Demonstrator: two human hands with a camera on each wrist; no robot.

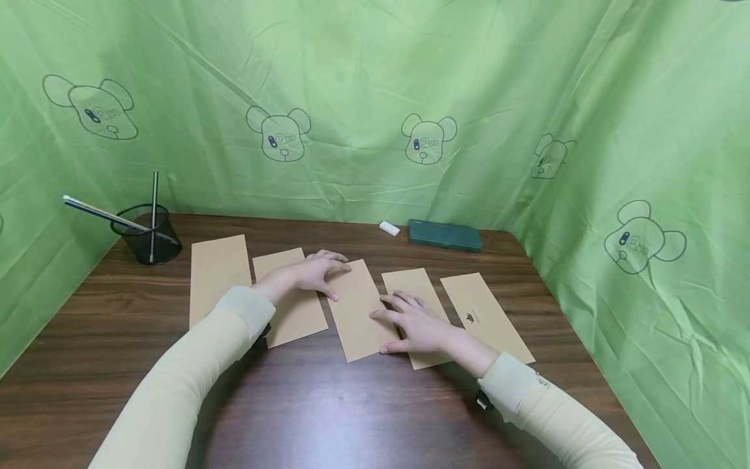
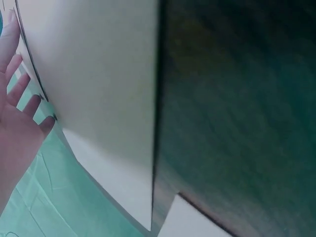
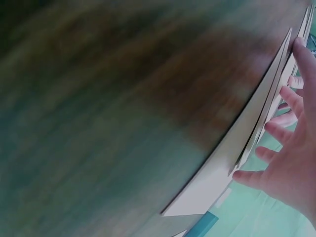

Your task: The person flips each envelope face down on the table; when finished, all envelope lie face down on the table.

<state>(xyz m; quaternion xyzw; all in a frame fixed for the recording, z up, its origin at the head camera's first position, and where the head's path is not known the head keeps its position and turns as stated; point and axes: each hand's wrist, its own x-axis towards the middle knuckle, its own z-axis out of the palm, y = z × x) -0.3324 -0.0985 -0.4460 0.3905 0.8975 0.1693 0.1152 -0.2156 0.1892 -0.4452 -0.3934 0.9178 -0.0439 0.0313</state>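
Several flat tan kraft-paper rectangles lie in a row across the table. My left hand [image 1: 319,271] has its fingers spread and fingertips at the upper left edge of the middle rectangle [image 1: 359,312]; its wrist passes over the left-of-middle rectangle [image 1: 295,319]. Along the middle one's right edge rest the spread fingertips of my right hand [image 1: 423,326]. That hand partly covers the right-of-middle rectangle [image 1: 410,280]. At the far right a rectangle [image 1: 498,326] bears a small dark printed mark. The far left rectangle [image 1: 219,273] is partly hidden by my left sleeve.
A black mesh pen cup [image 1: 149,244] with pencils stands at the back left. Near the back edge lie a white eraser [image 1: 389,228] and a dark green case [image 1: 444,235]. Green curtain [image 1: 351,78] with bear drawings encloses the back and sides of the wooden table [image 1: 328,417].
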